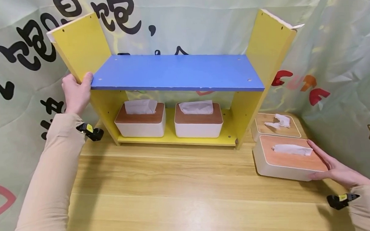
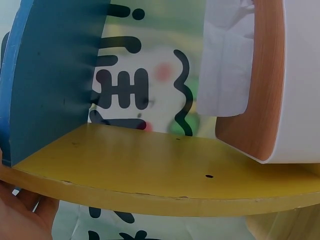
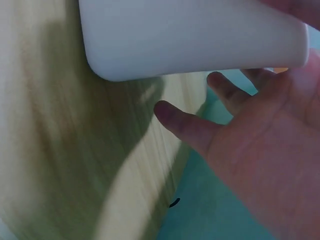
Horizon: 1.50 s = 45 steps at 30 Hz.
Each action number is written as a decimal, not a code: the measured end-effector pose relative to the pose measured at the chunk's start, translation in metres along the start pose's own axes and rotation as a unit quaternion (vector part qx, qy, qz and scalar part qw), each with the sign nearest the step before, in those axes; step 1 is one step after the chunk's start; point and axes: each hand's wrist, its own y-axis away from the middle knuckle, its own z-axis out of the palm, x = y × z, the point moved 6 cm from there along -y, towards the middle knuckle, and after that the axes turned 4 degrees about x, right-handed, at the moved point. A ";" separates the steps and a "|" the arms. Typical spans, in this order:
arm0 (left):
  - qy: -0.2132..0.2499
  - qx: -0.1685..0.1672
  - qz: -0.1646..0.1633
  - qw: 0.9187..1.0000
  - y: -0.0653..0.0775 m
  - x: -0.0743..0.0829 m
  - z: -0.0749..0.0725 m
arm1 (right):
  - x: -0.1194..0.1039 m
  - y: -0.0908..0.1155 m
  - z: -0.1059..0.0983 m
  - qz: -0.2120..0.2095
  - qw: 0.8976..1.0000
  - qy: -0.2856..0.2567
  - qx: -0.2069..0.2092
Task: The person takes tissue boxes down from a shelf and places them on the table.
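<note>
My left hand [image 1: 77,92] grips the left side panel of a yellow and blue shelf [image 1: 177,72] at the height of its blue board. In the left wrist view, fingers [image 2: 25,212] show on the outer side of that panel. At the right, my right hand [image 1: 339,167] holds the right end of a white tissue box [image 1: 289,159] with a wood-look lid, thumb toward the front and fingers toward the back. The right wrist view has the box's white wall [image 3: 190,40] above several spread fingers. Two more tissue boxes, left [image 1: 140,121] and right [image 1: 198,120], stand side by side on the shelf's bottom board.
Behind the held box, another tissue box [image 1: 278,125] with a crumpled tissue sits beside the shelf's right panel. The wooden tabletop [image 1: 176,191] spreads out in front. A printed cloth [image 1: 181,22] with black lettering hangs behind and at both sides.
</note>
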 end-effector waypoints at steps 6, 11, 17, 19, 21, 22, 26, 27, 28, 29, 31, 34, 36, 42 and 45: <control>0.004 -0.002 -0.001 1.000 0.001 0.000 -0.001 | 0.002 -0.006 -0.001 0.010 1.000 -0.009 -0.005; 0.007 0.001 0.004 1.000 0.001 0.001 -0.001 | 0.002 -0.010 -0.002 -0.013 1.000 -0.019 -0.004; 0.010 -0.002 0.007 1.000 0.001 0.002 0.001 | 0.006 -0.012 -0.007 -0.016 1.000 -0.021 0.004; 0.014 -0.002 0.006 1.000 0.001 0.002 0.001 | 0.008 -0.013 -0.008 -0.007 1.000 -0.021 0.008; 0.019 -0.004 0.005 1.000 0.001 0.002 0.001 | 0.010 -0.014 -0.009 0.002 1.000 -0.023 0.010; 0.021 -0.004 0.005 1.000 0.001 0.002 0.001 | 0.010 -0.015 -0.010 0.004 1.000 -0.024 0.010; 0.022 -0.006 0.002 1.000 0.000 0.001 0.001 | 0.008 -0.016 -0.010 -0.013 0.999 -0.028 0.010; 0.021 -0.005 0.002 1.000 0.000 0.001 0.001 | 0.007 -0.017 -0.010 -0.022 0.999 -0.029 0.009; 0.020 -0.006 0.000 1.000 0.000 0.001 0.001 | 0.007 -0.017 -0.011 -0.030 0.999 -0.029 0.010; 0.020 -0.007 0.000 1.000 0.000 0.000 0.001 | 0.007 -0.017 -0.010 -0.036 0.999 -0.031 0.010; 0.017 -0.007 0.001 1.000 0.000 0.000 0.001 | 0.007 -0.016 -0.011 -0.046 0.998 -0.031 0.011; 0.013 -0.007 0.003 1.000 0.000 0.001 0.002 | 0.008 -0.016 -0.010 -0.047 0.998 -0.030 0.015; 0.012 -0.006 0.003 1.000 0.000 0.000 0.002 | 0.009 -0.017 -0.010 -0.042 0.999 -0.029 0.017; 0.010 -0.007 0.000 1.000 0.001 0.000 0.001 | 0.013 -0.021 -0.011 -0.012 0.999 -0.036 0.020; 0.009 -0.006 -0.001 1.000 0.001 0.000 0.001 | 0.015 -0.022 -0.010 -0.002 0.999 -0.039 0.020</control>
